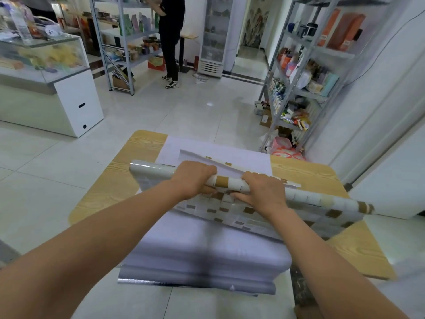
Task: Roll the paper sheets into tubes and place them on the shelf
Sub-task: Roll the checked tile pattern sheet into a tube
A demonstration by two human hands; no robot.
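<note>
Left hand and right hand sit side by side at frame centre, fingers curled over the tile-patterned paper tube. The tube lies across a stack of white sheets on the wooden table. Beyond, a metal shelf stands at right and a person at upper centre.
</note>
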